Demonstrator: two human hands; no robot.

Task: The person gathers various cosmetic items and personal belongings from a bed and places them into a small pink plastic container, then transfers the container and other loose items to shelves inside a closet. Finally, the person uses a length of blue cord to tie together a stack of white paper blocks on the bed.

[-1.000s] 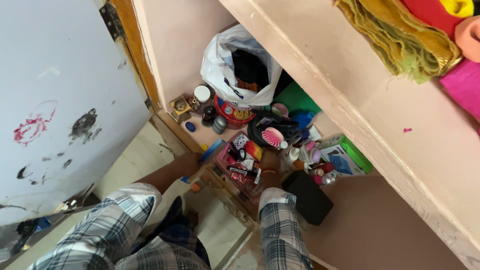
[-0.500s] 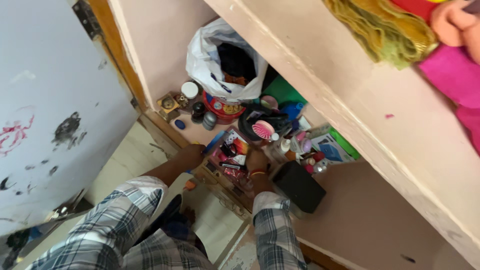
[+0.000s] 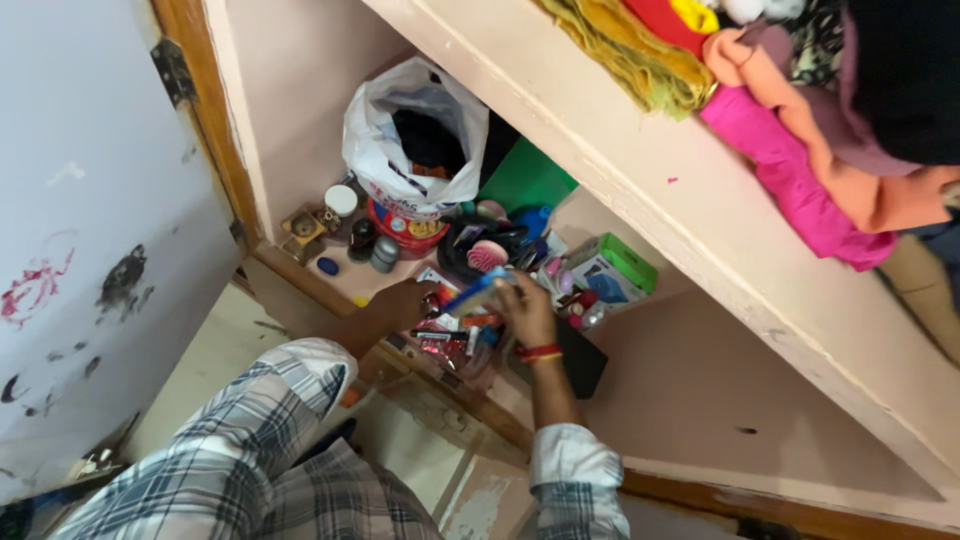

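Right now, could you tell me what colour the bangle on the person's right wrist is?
Red, the bangle shows in the head view.

Flat blue packet (image 3: 478,292) — tilted, lifted

A pale pink cupboard shelf (image 3: 700,400) is carrying a crowd of small things at its left end, while its right part is lying bare. A white plastic bag (image 3: 400,140) is standing at the back over a red round tin (image 3: 400,232), with small jars (image 3: 372,245) sitting beside it. A green-and-white box (image 3: 615,270) and a black box (image 3: 580,360) are resting nearer the middle.
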